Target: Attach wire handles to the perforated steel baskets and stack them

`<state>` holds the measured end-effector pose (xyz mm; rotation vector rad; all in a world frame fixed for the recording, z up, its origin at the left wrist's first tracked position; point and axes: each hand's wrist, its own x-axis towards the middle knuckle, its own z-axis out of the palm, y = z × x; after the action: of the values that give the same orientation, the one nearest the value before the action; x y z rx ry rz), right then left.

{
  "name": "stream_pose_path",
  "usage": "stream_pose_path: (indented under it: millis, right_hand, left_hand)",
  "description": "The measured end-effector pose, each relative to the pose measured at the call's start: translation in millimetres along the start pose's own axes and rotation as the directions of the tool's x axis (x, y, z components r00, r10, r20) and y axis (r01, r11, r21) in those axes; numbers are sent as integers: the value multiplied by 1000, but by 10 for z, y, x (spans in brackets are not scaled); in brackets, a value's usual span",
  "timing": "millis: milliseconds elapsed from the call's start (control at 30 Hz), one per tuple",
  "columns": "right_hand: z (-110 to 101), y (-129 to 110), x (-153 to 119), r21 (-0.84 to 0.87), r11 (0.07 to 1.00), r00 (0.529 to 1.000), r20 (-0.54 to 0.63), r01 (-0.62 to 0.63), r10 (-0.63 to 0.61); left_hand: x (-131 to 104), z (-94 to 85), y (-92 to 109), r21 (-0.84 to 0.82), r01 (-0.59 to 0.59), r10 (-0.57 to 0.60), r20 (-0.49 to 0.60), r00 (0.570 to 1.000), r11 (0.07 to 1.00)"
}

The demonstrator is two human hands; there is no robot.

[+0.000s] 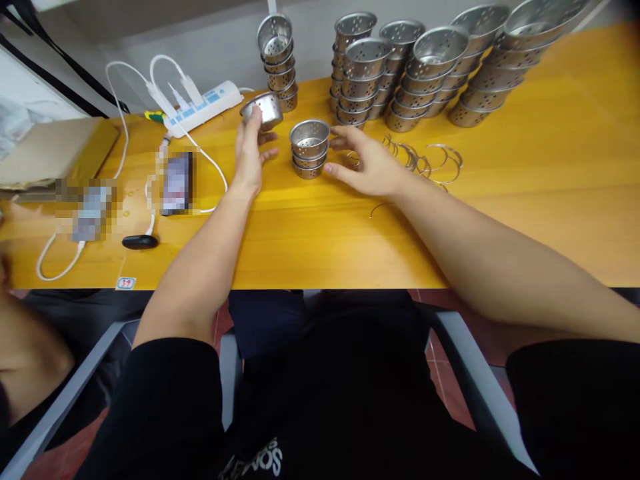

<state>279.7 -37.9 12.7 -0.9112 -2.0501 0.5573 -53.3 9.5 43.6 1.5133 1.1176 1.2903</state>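
My left hand [251, 150] grips a small perforated metal cup [265, 112], tilted and lifted off the table, with the thumb on its side. To its right, a short stack of similar metal cups [309, 150] stands upright on the table. Beside that stack on the right is my right hand [363, 160], its thumb and fingers spread apart around the side; whether the fingertips touch the metal is hard to tell. Thin loose wire rings [425, 162] lie on the wood just beyond my right wrist.
Taller stacks of perforated cups [367, 70] line the wall, with a narrow stack [277, 60] behind my left hand. A power strip [205, 107] with white cables, a phone [177, 183], a black oval device [140, 241] and a cardboard package [55, 157] occupy the left. Another person's arm [30, 340] shows there.
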Motion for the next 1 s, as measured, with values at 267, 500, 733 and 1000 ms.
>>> stream_pose_path:
  millis: [267, 500, 733, 1000]
  right_hand:
    - [18, -134, 25, 40, 998, 998, 23, 52, -53]
    - [-20, -183, 15, 31, 999, 999, 21, 41, -41]
    - [-51, -429, 43, -12, 998, 997, -43, 57, -57]
    - [-73, -578, 35, -34, 995, 995, -3, 99, -99]
  left_hand:
    - [39, 210, -53, 46, -321, 315, 103, 943, 946]
    - [-76, 215, -31, 203, -331, 284, 231, 931, 921]
    - [-71, 215, -90, 211, -357, 292, 286, 913, 910]
    - [-142, 243, 37, 266, -313, 234, 292, 928, 912]
